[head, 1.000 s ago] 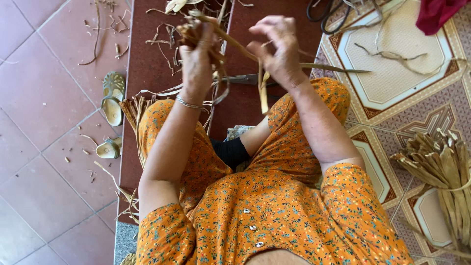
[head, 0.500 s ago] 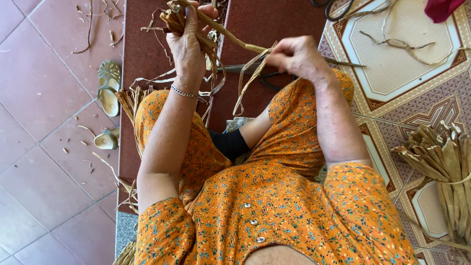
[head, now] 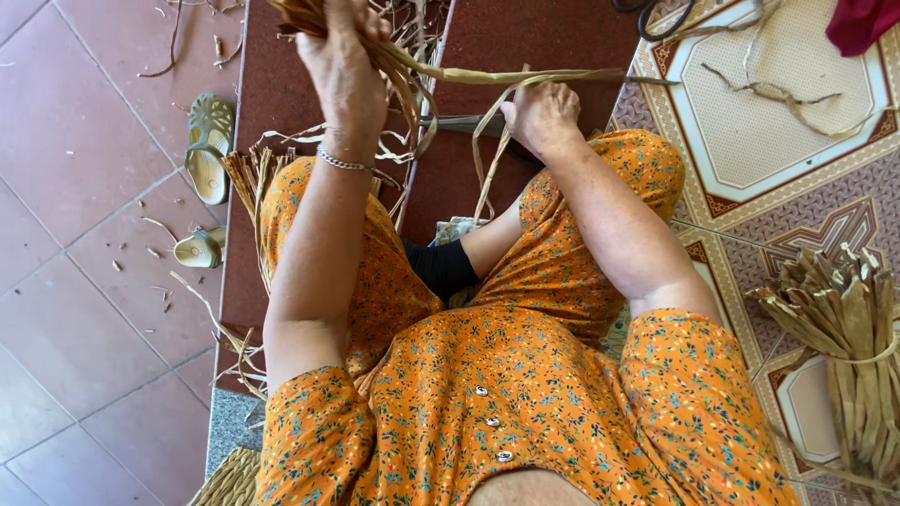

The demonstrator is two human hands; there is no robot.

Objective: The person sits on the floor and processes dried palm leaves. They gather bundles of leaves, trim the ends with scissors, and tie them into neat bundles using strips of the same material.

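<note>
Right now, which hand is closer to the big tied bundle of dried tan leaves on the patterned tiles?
The right hand. It grips a leaf strip left of the tied bundle of dried tan leaves; the left hand is farther away, clutching dried strips.

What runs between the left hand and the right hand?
In the head view, a dried leaf strip stretches from the bunch gripped in the left hand across to above the right hand. Thinner strands loop down beside the right hand.
</note>
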